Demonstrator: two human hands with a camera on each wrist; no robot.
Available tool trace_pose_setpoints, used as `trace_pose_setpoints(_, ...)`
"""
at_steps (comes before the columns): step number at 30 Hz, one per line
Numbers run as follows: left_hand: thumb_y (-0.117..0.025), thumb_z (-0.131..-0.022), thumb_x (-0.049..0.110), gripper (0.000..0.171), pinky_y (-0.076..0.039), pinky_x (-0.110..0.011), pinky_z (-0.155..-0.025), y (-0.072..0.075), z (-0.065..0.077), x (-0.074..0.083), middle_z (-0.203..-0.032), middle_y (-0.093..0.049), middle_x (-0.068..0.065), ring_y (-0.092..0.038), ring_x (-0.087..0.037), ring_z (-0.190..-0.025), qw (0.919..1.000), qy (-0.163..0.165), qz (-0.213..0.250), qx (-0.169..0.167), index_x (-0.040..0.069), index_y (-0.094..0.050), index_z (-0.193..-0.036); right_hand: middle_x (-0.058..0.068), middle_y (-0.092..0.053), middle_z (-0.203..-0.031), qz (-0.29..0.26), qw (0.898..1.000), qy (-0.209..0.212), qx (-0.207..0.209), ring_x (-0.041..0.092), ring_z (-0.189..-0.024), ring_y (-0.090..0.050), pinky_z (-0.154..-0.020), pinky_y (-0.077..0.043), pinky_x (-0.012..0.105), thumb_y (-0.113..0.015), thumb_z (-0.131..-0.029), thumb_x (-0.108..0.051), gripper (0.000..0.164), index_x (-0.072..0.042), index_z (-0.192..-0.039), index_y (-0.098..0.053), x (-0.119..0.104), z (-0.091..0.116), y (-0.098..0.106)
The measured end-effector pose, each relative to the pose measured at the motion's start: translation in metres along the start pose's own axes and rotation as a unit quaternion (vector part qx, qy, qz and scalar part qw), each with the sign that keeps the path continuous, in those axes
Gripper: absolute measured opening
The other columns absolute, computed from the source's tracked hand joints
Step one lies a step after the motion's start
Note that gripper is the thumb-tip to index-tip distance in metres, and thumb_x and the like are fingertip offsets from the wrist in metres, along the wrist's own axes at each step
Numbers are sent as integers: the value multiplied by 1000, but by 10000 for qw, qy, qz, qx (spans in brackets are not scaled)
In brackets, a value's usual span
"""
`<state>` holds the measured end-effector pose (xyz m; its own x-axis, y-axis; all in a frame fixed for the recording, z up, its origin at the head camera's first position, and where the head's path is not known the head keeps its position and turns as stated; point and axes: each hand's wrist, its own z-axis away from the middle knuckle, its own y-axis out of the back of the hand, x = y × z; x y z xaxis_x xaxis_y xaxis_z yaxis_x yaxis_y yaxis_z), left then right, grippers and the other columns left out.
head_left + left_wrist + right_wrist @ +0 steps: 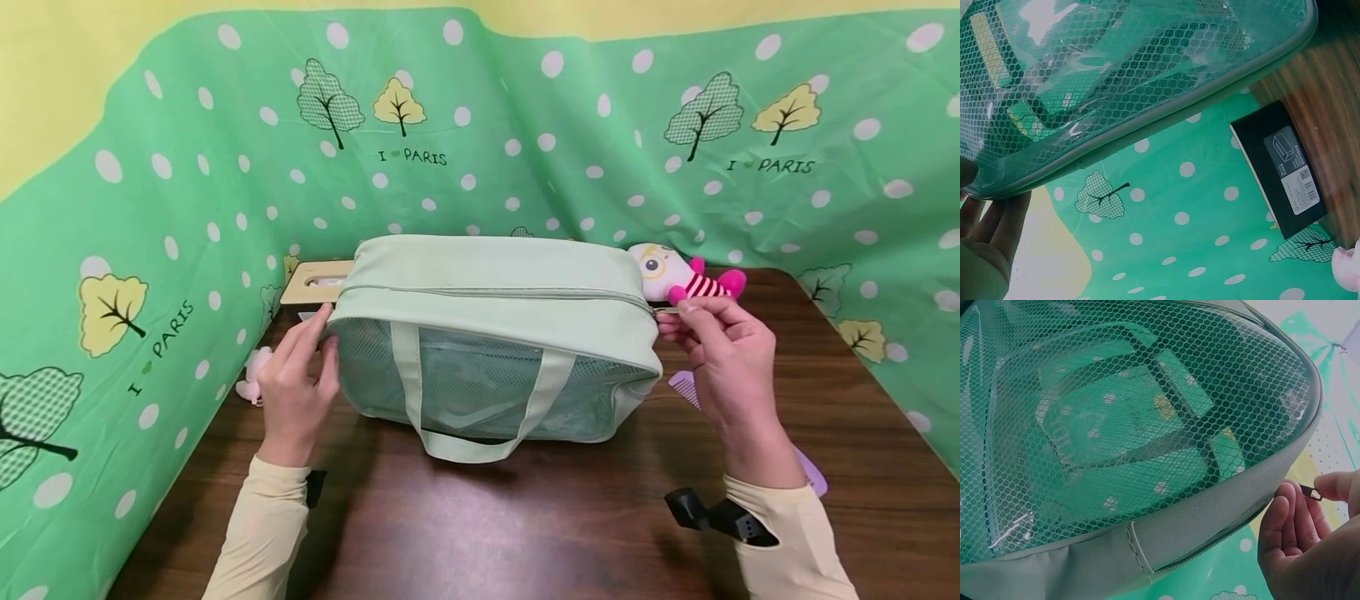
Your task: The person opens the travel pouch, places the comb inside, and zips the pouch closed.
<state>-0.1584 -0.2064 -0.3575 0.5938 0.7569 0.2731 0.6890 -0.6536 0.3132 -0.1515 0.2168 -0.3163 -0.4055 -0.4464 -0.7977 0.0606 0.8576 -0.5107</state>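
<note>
A pale mint green bag [495, 260] with mesh, see-through sides stands on the dark wooden table. Its strap handle [468, 452] hangs down the near side, and a zipper [465, 292] runs along the top. At the bag's upper left corner, my left hand [295, 387] pinches the edge between thumb and fingers; in the left wrist view the fingers go behind the rim. My right hand [731, 354] is at the other end, pinching the small metal zipper pull [1312, 492] between thumb and fingers.
Behind the bag's left end sits a black box [1279, 169] with a wood-coloured top. A plush toy [663, 271] with pink limbs lies behind the right end. A purple comb [684, 387] is by my right hand, a small pale pink toy [255, 377] by my left. Dotted green cloth [480, 125] surrounds the table.
</note>
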Motion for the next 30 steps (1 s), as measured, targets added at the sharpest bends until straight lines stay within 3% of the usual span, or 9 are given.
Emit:
trace_pose_setpoints(13,-73,-87,-13,35,-43,-9,-99,0,-3,0,-105,-75,-21,-73,-40,-94,9997,177,106,109,-1,-75,-120,13,-77,-88,166,9998,70,-71,18,-71,-76,-69,-61,24,-63,-97,9,11,7,-94,-73,-4,4,-9)
trace_pose_setpoints(17,-74,-87,-13,35,-43,-8,-98,0,-3,-1,-103,-75,-20,-73,-40,-93,9995,263,145,111,0,-75,-119,13,-77,-85,435,9987,162,-224,18,-72,-77,-69,-61,24,-63,-97,9,12,6,-95,-74,-7,4,-15)
trace_pose_setpoints(24,-74,-85,-14,39,-44,-9,-98,0,-4,-2,-100,-75,-21,-74,-40,-89,9997,11,181,162,0,-75,-121,7,-78,-80,1219,9905,164,-619,13,-69,-76,-66,-59,21,-62,-98,7,16,0,-91,-73,-15,-1,-27)
trace_pose_setpoints(30,-75,-85,-14,41,-43,-7,-95,0,-5,-3,-99,-75,-20,-74,-37,-86,9996,-108,186,159,2,-75,-123,7,-78,-79,1461,9850,25,-918,11,-69,-75,-65,-59,20,-64,-97,6,13,-2,-91,-73,-22,-7,-34)
